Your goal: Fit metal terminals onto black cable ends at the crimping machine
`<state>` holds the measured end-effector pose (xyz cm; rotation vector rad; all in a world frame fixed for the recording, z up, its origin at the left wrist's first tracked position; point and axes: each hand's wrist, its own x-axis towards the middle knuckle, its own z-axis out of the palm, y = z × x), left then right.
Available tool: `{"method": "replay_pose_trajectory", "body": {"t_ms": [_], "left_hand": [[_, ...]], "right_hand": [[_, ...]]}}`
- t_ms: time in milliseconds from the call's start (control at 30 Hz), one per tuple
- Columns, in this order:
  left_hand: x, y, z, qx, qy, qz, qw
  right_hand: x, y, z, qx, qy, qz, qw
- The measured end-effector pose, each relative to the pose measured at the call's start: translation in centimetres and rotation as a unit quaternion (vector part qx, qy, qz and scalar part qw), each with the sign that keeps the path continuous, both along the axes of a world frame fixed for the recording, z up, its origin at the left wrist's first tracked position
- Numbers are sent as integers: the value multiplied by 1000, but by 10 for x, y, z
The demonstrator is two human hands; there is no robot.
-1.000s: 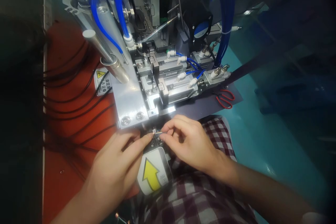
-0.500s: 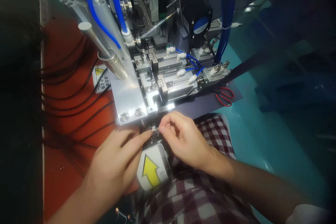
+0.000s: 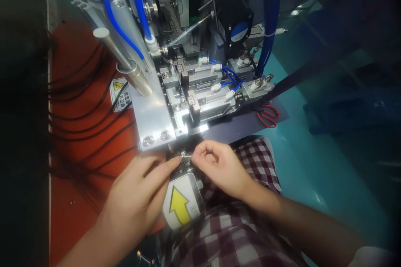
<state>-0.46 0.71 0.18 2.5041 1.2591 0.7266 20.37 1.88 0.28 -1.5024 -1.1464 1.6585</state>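
Observation:
My right hand (image 3: 224,169) is closed in a pinch on thin wires (image 3: 188,155) that run left to a small shiny metal piece (image 3: 183,153). My left hand (image 3: 138,190) has a fingertip against that piece, from the left. Its other fingers are partly hidden beside the silver plate, so its grip cannot be seen fully. Both hands are at the front of a machine fixture, just below the silver metal plate (image 3: 153,121). Under the fingertips sits a dark block, and nearer me a white label with a yellow arrow (image 3: 179,206).
Pneumatic cylinders (image 3: 211,104) with blue tubes (image 3: 271,16) stand behind the hands. Red-handled pliers (image 3: 267,116) lie on a dark sheet at the right. Black cables (image 3: 94,129) cross the orange surface on the left. A metal post (image 3: 125,60) rises from the plate.
My right hand has shifted slightly right and down, away from the left fingertip, and more of the thin wires shows between them. The left hand has stayed nearly still.

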Motion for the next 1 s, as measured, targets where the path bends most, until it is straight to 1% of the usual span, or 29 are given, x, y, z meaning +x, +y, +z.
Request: {"method": "replay_pose_trajectory", "body": {"t_ms": [33,100,233,333,400,467,533,567,600,633,767,833,933,1000], "left_hand": [[0,0,-1,-2,3,-5,1000],[0,0,-2,-3,1,-7,1000],[-1,-1,-3,-7,-7,2,1000],[-2,-2,-1,-19,16,-4,1000],[-4,-3,0,-23,29,-10,999],[-4,-3,0,-23,30,-5,999],[-4,-4,-2,-22,17,8,1000],[-3,-4,-3,-23,8,13,1000],[-3,-5,-4,-21,-2,16,1000],[-2,-5,-5,-20,-10,16,1000],[1,-4,-7,-6,-25,13,1000],[1,-4,-7,1,-26,14,1000],[1,-4,-6,5,-23,17,1000],[1,-3,-4,6,-17,15,1000]], "right_hand": [[1,2,0,-28,23,-7,999],[2,7,2,-57,49,-25,997],[-1,16,3,-87,54,-15,995],[-4,16,1,-102,72,-16,992],[-6,12,-1,-68,55,-26,996],[-7,8,-3,25,-2,-31,999],[-8,5,-5,130,-58,-29,989],[-8,3,-5,164,-72,-26,984],[-9,3,-5,179,-74,-25,981],[-9,3,-6,177,-68,-24,982],[-11,4,-8,129,-43,-28,990],[-12,4,-8,121,-42,-26,991],[-12,4,-6,133,-56,-21,989],[-12,4,-5,173,-90,-13,981]]}}
